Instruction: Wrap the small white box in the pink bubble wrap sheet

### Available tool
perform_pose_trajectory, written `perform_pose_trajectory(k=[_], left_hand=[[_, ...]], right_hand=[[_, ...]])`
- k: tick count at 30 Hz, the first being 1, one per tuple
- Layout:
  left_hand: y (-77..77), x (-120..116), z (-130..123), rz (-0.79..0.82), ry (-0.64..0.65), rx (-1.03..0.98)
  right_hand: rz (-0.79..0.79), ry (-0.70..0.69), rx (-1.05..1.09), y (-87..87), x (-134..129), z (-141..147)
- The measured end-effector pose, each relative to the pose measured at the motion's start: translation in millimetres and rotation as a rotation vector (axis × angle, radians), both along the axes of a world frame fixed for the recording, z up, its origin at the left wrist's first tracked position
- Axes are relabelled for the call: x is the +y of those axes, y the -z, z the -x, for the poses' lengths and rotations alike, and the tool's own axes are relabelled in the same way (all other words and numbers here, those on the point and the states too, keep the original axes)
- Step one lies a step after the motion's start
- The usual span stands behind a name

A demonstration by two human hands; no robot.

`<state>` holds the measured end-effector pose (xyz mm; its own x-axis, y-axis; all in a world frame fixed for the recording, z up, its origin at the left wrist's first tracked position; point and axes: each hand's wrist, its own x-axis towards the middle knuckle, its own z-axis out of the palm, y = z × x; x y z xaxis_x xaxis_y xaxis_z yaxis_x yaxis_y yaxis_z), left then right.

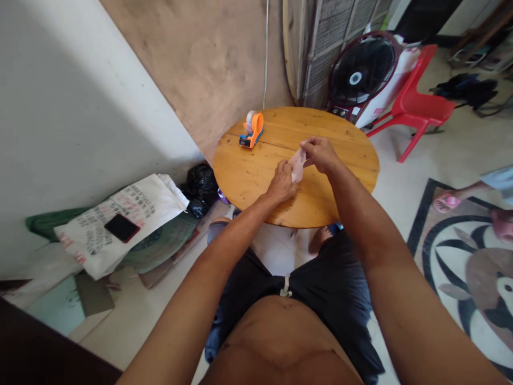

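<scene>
Between my two hands, above the round wooden table point(320, 206), is a small pale pinkish sheet point(297, 164), thin like paper or a banknote; its exact kind does not show. My left hand point(282, 182) grips its lower left end with bent fingers. At the upper right end, my right hand point(320, 153) pinches it between thumb and fingers. Part of the sheet is covered by the fingers. An orange and blue tape dispenser point(256, 128) with a roll of tape stands on the table's far left part, apart from both hands.
Left of the table, a white printed sack point(148, 200) carries a phone point(122, 228), beside a black plastic bag point(200, 187). Behind on the right are a fan point(365, 69) and a red chair point(425, 107). Another person's foot in a pink slipper point(447, 201) shows at far right.
</scene>
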<state>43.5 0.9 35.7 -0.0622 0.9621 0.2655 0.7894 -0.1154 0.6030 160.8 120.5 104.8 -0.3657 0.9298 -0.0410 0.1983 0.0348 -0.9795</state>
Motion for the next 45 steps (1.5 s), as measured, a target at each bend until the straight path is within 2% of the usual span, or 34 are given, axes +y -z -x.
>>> perform_pose_trajectory(k=[9,15,22,26,30,33,37,41,45], left_hand=[[9.6,-1.9,-7.3,-0.061,-0.162,-0.113],[9.0,-12.7,-13.0,-0.118,-0.282,-0.029],[15.3,-27.5,-15.2,-0.158,-0.222,-0.086],[20.0,-36.6,-0.1,-0.136,-0.153,-0.18],[17.7,-41.4,15.6,-0.086,-0.063,-0.196],[12.4,-39.0,20.1,-0.059,-0.11,-0.202],[9.9,-34.7,18.9,-0.043,-0.19,-0.183],[15.5,-33.6,16.9,-0.071,-0.207,-0.138],[21.8,-31.4,18.1,-0.088,-0.214,-0.105]], right_hand=[[-0.041,-0.028,0.028,-0.2,-31.3,7.1],[-0.176,-0.057,-0.033,-1.0,-45.2,2.9],[-0.484,-0.111,-0.17,4.1,-52.8,-1.3],[-0.524,-0.139,-0.199,5.3,-52.8,-2.4],[-0.527,-0.153,-0.239,4.8,-51.6,-1.9],[-0.591,-0.173,-0.291,4.9,-53.2,-0.7],[-0.784,-0.262,-0.382,13.3,-63.2,-4.1],[-0.974,-0.308,-0.516,26.0,-77.6,-11.3],[-1.047,-0.295,-0.612,28.0,-86.2,-12.4]])
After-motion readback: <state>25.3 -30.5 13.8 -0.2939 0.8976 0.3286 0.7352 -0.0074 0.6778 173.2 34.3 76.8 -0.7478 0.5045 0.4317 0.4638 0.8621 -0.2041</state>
